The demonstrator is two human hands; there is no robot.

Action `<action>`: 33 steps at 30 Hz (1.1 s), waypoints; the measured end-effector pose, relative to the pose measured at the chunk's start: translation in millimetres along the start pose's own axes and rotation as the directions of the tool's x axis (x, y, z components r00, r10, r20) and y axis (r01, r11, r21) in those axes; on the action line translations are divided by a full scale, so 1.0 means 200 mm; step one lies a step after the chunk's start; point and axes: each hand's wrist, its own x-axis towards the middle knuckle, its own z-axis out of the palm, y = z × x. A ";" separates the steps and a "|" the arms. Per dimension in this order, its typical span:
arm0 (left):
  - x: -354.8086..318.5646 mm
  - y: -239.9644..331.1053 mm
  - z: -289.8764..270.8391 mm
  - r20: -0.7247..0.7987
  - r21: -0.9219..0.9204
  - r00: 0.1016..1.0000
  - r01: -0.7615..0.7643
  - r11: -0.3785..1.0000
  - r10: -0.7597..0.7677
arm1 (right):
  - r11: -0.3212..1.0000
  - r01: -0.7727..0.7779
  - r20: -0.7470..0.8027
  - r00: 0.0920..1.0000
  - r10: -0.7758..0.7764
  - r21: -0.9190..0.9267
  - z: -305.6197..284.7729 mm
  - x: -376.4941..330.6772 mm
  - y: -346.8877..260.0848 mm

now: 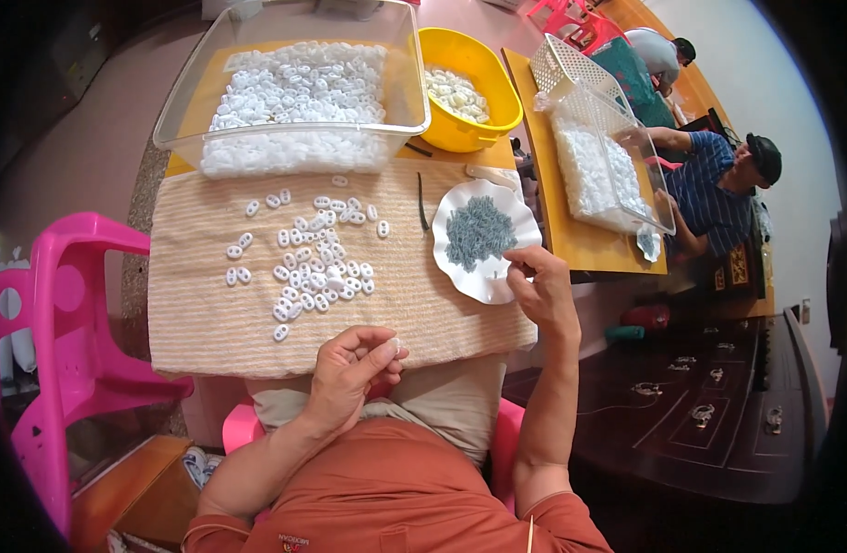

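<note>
My left hand (351,373) is near the table's front edge, fingers pinched on a small white plastic piece (396,346). My right hand (540,286) hovers at the lower right rim of a white scalloped plate (460,272), fingertips pinched together; whether they hold anything is too small to tell. The plate carries a heap of small grey metal parts (479,230). Several loose white oval pieces (317,263) lie scattered on a beige woven mat (211,313) in front of me.
A clear plastic tub (193,120) of white pieces stands at the back, a yellow bowl (497,83) beside it. A pink plastic chair (64,304) is on my left. To the right, another clear bin (658,217), a white basket (557,60) and other seated people (718,184).
</note>
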 end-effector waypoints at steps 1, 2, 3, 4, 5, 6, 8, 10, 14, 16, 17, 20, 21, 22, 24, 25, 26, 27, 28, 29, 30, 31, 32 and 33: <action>0.00 0.00 0.00 -0.003 0.003 1.000 0.001 1.000 -0.001 | 0.999 0.036 0.002 0.999 -0.036 0.033 0.00 0.00 0.00; 0.00 0.00 0.00 -0.007 0.006 1.000 0.002 1.000 -0.002 | 0.995 0.071 0.004 0.997 -0.071 0.067 0.00 0.00 0.00; 0.00 0.00 -0.01 -0.017 0.005 1.000 0.005 1.000 -0.005 | 0.995 0.069 0.006 0.998 -0.070 0.072 0.00 -0.01 -0.01; 0.00 0.00 -0.01 -0.030 0.004 1.000 0.008 1.000 -0.008 | 0.993 0.090 0.011 0.996 -0.091 0.078 0.00 -0.01 -0.03; 0.00 0.00 -0.01 -0.039 0.006 0.999 0.009 1.000 -0.009 | 0.990 0.110 0.016 0.994 -0.111 0.085 0.01 -0.01 -0.05; 0.01 0.00 -0.01 -0.034 0.003 0.999 0.004 1.000 -0.004 | 0.990 0.108 0.022 0.994 -0.110 0.094 0.02 -0.02 -0.05; 0.01 0.00 0.00 -0.042 0.004 0.999 0.000 1.000 0.000 | 0.963 0.122 0.012 0.992 -0.128 0.241 0.05 -0.04 -0.07; 0.02 0.00 0.00 -0.034 -0.012 0.999 -0.015 1.000 0.014 | 0.944 -0.023 0.121 0.992 -0.019 0.330 0.09 -0.08 -0.13; 0.02 0.00 0.00 -0.054 -0.001 0.998 -0.028 1.000 0.028 | 0.836 -0.110 0.290 0.955 -0.061 0.538 0.24 -0.15 -0.20; 0.02 0.00 0.00 -0.055 -0.014 0.998 -0.023 1.000 0.022 | 0.770 -0.166 0.354 0.932 -0.082 0.616 0.30 -0.18 -0.24; 0.02 0.00 -0.01 -0.060 -0.013 0.998 -0.022 1.000 0.022 | 0.767 -0.169 0.357 0.931 -0.083 0.619 0.33 -0.19 -0.25; 0.01 0.00 -0.01 -0.053 -0.011 0.998 -0.041 0.999 0.040 | 0.697 -0.254 0.398 0.916 -0.049 0.671 0.37 -0.23 -0.28; 0.01 0.00 -0.01 -0.059 -0.008 0.997 -0.039 0.999 0.038 | 0.695 -0.256 0.400 0.915 -0.050 0.672 0.38 -0.24 -0.29; 0.01 0.00 -0.01 -0.065 -0.006 0.997 -0.037 0.999 0.036 | 0.658 -0.269 0.404 0.913 -0.059 0.703 0.39 -0.24 -0.29; 0.01 -0.01 -0.01 -0.062 -0.002 0.997 -0.044 0.999 0.044 | 0.619 -0.283 0.409 0.910 -0.069 0.733 0.40 -0.25 -0.31; 0.01 -0.01 -0.02 -0.055 0.000 0.997 -0.051 0.999 0.051 | 0.618 -0.287 0.419 0.905 -0.077 0.732 0.40 -0.25 -0.33; 0.01 -0.01 -0.01 -0.058 0.000 0.997 -0.052 0.999 0.052 | 0.617 -0.291 0.430 0.899 -0.084 0.731 0.40 -0.25 -0.34; 0.01 0.00 -0.01 -0.060 -0.015 0.997 -0.052 0.999 0.051 | 0.616 -0.293 0.431 0.898 -0.086 0.731 0.41 -0.25 -0.35; 0.01 0.00 -0.01 -0.062 -0.031 0.997 -0.053 0.998 0.051 | 0.593 -0.288 0.413 0.907 -0.083 0.752 0.41 -0.26 -0.35; 0.01 0.00 -0.01 -0.065 -0.031 0.997 -0.053 0.998 0.051 | 0.570 -0.282 0.394 0.916 -0.080 0.772 0.42 -0.26 -0.35; 0.01 0.00 0.00 -0.059 -0.027 0.997 -0.057 0.998 0.055 | 0.569 -0.283 0.395 0.915 -0.080 0.772 0.42 -0.26 -0.35; 0.01 0.00 0.00 -0.053 -0.023 0.997 -0.062 0.998 0.061 | 0.573 -0.282 0.393 0.916 -0.076 0.769 0.43 -0.26 -0.35; 0.01 0.00 0.00 -0.056 -0.023 0.997 -0.063 0.998 0.062 | 0.578 -0.282 0.391 0.917 -0.072 0.766 0.43 -0.27 -0.34; 0.01 0.00 0.00 -0.057 -0.026 0.997 -0.055 0.998 0.054 | 0.577 -0.282 0.393 0.917 -0.073 0.766 0.44 -0.27 -0.34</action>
